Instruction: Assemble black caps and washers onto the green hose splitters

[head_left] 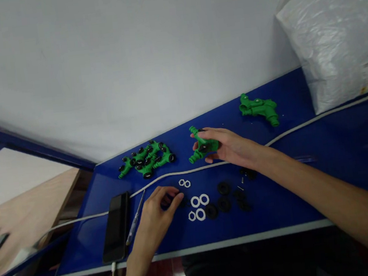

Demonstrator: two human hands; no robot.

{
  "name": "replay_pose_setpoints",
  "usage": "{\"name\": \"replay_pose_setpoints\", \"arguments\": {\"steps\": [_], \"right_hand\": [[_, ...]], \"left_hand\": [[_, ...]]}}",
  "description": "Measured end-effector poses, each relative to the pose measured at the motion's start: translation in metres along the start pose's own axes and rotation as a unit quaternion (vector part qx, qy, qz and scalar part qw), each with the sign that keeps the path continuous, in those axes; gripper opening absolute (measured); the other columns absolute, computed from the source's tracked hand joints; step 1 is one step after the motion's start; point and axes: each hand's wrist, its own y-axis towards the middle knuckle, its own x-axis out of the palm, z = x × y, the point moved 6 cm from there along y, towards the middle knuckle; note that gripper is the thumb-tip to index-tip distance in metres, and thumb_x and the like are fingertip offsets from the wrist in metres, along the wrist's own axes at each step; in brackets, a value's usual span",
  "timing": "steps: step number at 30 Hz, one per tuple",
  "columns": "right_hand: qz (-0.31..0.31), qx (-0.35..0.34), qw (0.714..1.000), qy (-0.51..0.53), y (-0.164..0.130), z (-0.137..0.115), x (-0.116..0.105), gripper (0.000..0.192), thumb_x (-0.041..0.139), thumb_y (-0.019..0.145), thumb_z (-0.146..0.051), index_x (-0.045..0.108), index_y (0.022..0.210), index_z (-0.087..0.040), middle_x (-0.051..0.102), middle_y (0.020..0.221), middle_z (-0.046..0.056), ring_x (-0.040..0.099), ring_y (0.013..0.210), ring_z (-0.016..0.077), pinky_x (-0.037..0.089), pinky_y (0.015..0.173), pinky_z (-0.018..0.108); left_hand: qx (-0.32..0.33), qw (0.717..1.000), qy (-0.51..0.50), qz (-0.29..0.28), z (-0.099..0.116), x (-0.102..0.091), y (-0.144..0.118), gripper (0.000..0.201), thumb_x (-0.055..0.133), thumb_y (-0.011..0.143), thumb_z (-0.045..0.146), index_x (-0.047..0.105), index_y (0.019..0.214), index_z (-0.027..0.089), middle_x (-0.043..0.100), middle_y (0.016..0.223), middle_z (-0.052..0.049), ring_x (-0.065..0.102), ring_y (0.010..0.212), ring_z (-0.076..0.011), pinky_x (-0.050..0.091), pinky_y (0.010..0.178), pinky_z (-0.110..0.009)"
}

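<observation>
My right hand [226,144] is wrapped around a green Y-shaped hose splitter [197,155] with black valve knobs, held above the table. My left hand [160,209] is low over the table, thumb and fingers curled in a pinch. Something dark seems to be at its fingertips, but I cannot make it out. Just right of that hand lie white rings [200,214] of two sizes. Beside them are black ring-shaped caps [225,204], small black parts [243,204] and small screws [240,188].
Several green splitters with black knobs [147,162] are grouped at the back left. More green fittings [260,109] lie at the back right, near a white plastic bag [339,40]. A cable [181,172] crosses the blue table [279,215]. A phone [116,227] and a screwdriver [135,221] lie left.
</observation>
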Motion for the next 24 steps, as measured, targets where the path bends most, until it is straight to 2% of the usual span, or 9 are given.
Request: {"name": "replay_pose_setpoints", "arguments": {"steps": [3,7,11,14,20,24], "right_hand": [[0.017,-0.012,0.999,-0.036,-0.003,0.003,0.003,0.028,0.076,0.083,-0.04,0.064,0.1,-0.021,0.069,0.095,0.006,0.064,0.089,0.0204,0.043,0.059,0.029],[0.035,-0.03,0.991,-0.127,-0.004,0.005,0.003,0.031,0.072,0.086,-0.041,0.058,0.107,-0.024,0.07,0.105,0.006,0.063,0.1,0.0216,0.042,0.064,0.03],[0.055,-0.043,0.981,-0.18,-0.002,0.005,-0.002,0.025,0.063,0.09,-0.038,0.053,0.108,-0.024,0.069,0.106,0.006,0.062,0.093,0.0202,0.04,0.061,0.03],[0.068,-0.046,0.979,-0.184,0.0,0.005,-0.004,0.02,0.059,0.091,-0.035,0.053,0.107,-0.024,0.068,0.103,0.005,0.06,0.087,0.0187,0.038,0.059,0.03],[0.055,-0.041,0.986,-0.149,-0.003,0.006,0.003,0.022,0.062,0.09,-0.037,0.05,0.104,-0.024,0.06,0.1,0.003,0.058,0.091,0.0187,0.043,0.062,0.029],[0.034,-0.039,0.992,-0.117,-0.003,0.007,0.007,0.026,0.063,0.091,-0.041,0.049,0.106,-0.025,0.058,0.104,0.004,0.058,0.094,0.0194,0.047,0.063,0.03]], "left_hand": [[-0.003,1.0,0.014,-0.006,-0.001,0.005,-0.004,0.025,0.069,0.086,0.044,0.075,0.096,0.022,0.071,0.098,-0.005,0.066,0.087,-0.0215,0.05,0.081,-0.034],[0.006,1.0,0.006,-0.023,0.006,0.008,0.003,0.017,0.065,0.088,0.038,0.075,0.09,0.024,0.072,0.099,-0.004,0.067,0.091,-0.022,0.049,0.082,-0.034],[-0.004,0.999,0.005,-0.033,0.005,0.009,0.005,0.017,0.064,0.089,0.037,0.074,0.084,0.024,0.073,0.093,-0.003,0.067,0.089,-0.0227,0.048,0.083,-0.035],[-0.001,1.0,0.009,-0.028,0.004,0.009,0.003,0.014,0.064,0.088,0.033,0.073,0.083,0.024,0.074,0.09,-0.002,0.067,0.089,-0.0234,0.048,0.085,-0.036],[-0.008,0.999,0.029,-0.018,0.004,0.006,-0.001,0.013,0.07,0.083,0.032,0.075,0.093,0.025,0.074,0.095,-0.004,0.067,0.094,-0.0256,0.048,0.089,-0.039],[-0.006,1.0,0.021,-0.019,0.005,0.007,-0.001,0.007,0.071,0.082,0.03,0.073,0.085,0.024,0.073,0.092,-0.003,0.066,0.092,-0.025,0.049,0.087,-0.038]]}}
